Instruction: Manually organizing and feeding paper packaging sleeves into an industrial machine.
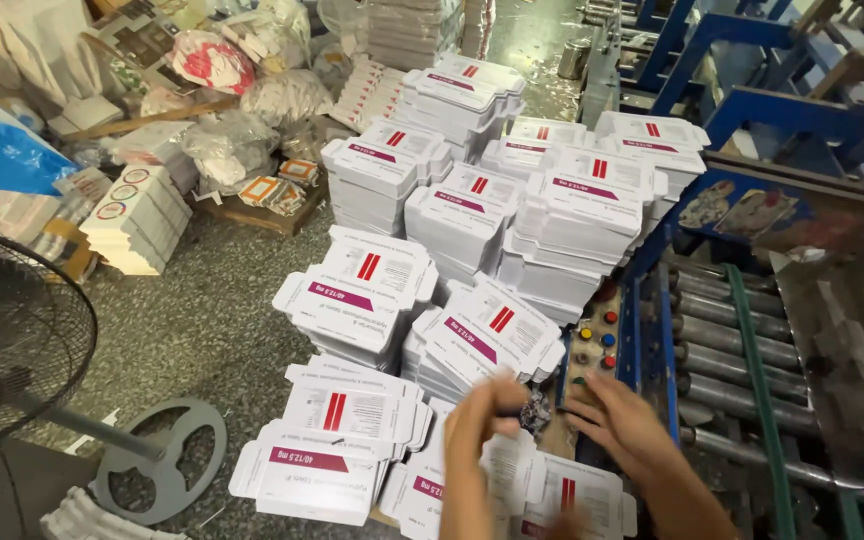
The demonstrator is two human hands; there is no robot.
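Observation:
My left hand (479, 415) is raised over the low front stacks of flat white die-cut carton blanks (500, 330), with its fingers curled around a small dark object (535, 408) that is too small to identify. Just right of it, my right hand (620, 418) has its fingers spread against the blue machine's side, right below a panel of coloured push buttons (597, 345). It holds nothing that I can see. Below both hands lies another stack of blanks (552, 495) with red and purple print.
Many stacks of the same blanks (552, 190) cover the floor ahead. A blue machine with steel rollers (732, 330) and a green belt (757, 400) runs along the right. A standing fan (12, 340) with a round base (167, 455) is on the left, bags and boxes behind.

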